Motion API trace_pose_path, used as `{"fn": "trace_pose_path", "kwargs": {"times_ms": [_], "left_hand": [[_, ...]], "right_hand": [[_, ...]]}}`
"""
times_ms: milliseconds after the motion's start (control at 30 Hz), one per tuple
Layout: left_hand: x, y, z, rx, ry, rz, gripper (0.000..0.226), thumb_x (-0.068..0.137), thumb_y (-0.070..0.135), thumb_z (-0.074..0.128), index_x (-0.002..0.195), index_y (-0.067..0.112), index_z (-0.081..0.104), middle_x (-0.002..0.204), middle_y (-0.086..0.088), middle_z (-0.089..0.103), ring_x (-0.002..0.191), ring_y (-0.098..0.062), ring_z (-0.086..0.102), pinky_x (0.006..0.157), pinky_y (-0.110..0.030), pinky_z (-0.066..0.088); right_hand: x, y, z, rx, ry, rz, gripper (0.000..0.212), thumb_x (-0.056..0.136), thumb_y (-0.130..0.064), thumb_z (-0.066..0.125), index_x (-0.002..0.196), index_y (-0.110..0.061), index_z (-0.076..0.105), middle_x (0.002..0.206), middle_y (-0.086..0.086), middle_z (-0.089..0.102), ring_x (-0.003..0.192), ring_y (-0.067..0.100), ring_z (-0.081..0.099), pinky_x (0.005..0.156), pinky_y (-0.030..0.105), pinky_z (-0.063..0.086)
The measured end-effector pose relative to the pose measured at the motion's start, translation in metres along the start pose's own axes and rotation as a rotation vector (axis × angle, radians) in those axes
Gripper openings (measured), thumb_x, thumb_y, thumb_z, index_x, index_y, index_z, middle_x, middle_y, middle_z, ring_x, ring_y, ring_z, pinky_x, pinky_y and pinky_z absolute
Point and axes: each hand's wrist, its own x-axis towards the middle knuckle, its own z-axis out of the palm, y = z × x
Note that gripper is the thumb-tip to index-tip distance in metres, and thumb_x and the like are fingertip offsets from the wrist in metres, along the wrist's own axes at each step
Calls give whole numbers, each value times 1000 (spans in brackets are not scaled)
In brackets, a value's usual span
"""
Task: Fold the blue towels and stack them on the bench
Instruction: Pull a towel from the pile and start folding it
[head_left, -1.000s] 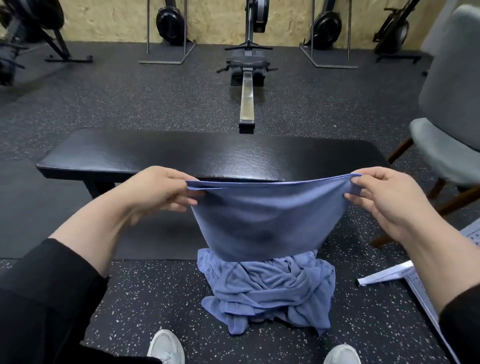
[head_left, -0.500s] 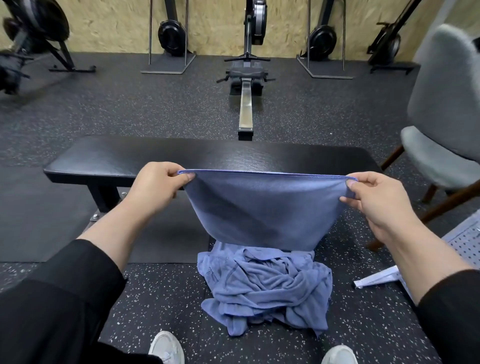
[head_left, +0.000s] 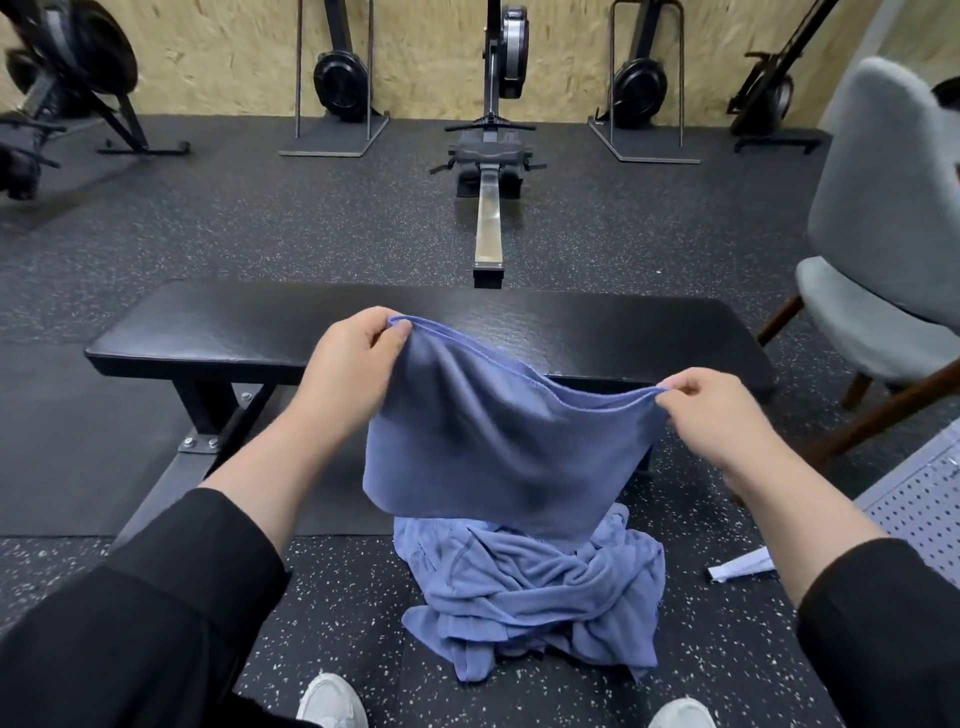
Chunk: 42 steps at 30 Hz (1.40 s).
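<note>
The left hand (head_left: 349, 364) had risen above the right hand (head_left: 719, 415), both pinching the doubled soft blue towel (head_left: 498, 441), tilting it toward the black padded bench (head_left: 249, 332).

No text, label, brand or number can be read on anything in view

A rowing machine (head_left: 491, 156) lies beyond; a grey chair (head_left: 883, 260) right; perhaps a perforated panel (head_left: 919, 499).
</note>
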Motion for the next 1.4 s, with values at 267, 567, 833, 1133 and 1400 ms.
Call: {"fn": "trace_pose_path", "kwargs": {"times_ms": [267, 567, 833, 1133, 1400], "left_hand": [[-17, 38, 40, -91, -222, 176, 21, 95, 30, 68, 82, 13, 72, 70, -8, 64, 65, -7, 46, 66, -27, 38], [-20, 51, 56, -111, -316, 158, 34, 86, 37, 77, 70, 18, 55, 56, 4, 59, 54, -4, 41, 55, -26, 35], [-26, 15, 45, -131, -767, -70, 37, 74, 40, 80, 100, 16, 70, 103, -17, 72, 82, -13, 58, 84, -52, 54], [-22, -17, 28, 403, -492, -109, 26, 89, 33, 67, 67, 20, 63, 60, 5, 61, 58, -10, 51, 51, -26, 34], [-23, -8, 18, 212, -255, -9, 12, 88, 17, 60, 81, 26, 55, 65, 9, 59, 58, -7, 48, 50, -17, 34]], "right_hand": [[-24, -32, 29, -111, -436, -289, 50, 88, -30, 76, 135, -31, 57, 130, -17, 61, 120, 1, 57, 102, 28, 45], [-38, -70, 45, 164, -557, -497, 12, 93, -21, 71, 100, -27, 78, 81, -14, 70, 74, -2, 53, 72, 23, 45], [-28, -69, 33, 253, -359, -460, 32, 95, -39, 59, 89, -9, 68, 83, 22, 66, 74, 14, 50, 75, 52, 50], [-15, -44, 4, 349, -174, -347, 17, 104, -19, 55, 94, -20, 69, 87, 14, 74, 74, 16, 60, 79, 41, 51], [-14, -32, -3, 244, -50, -283, 19, 102, -25, 54, 93, -26, 70, 91, 6, 73, 81, 12, 62, 81, 45, 59]]}}
